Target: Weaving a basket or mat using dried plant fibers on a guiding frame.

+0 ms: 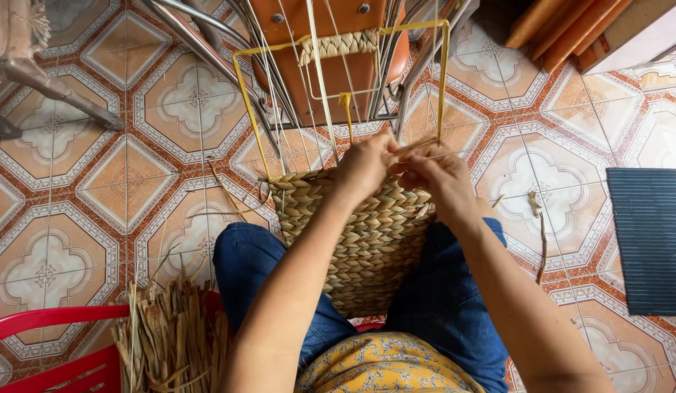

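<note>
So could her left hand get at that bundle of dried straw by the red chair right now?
Probably yes. The bundle of dried straw lies just beside the left knee with nothing between, but the left hand is busy at the woven basket and would have to let go first.

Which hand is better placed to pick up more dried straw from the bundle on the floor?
Left, probably. The straw bundle lies by the left knee, on the same side as the left hand. The right hand pinches the working strand at the woven panel and would have to cross over.
</note>
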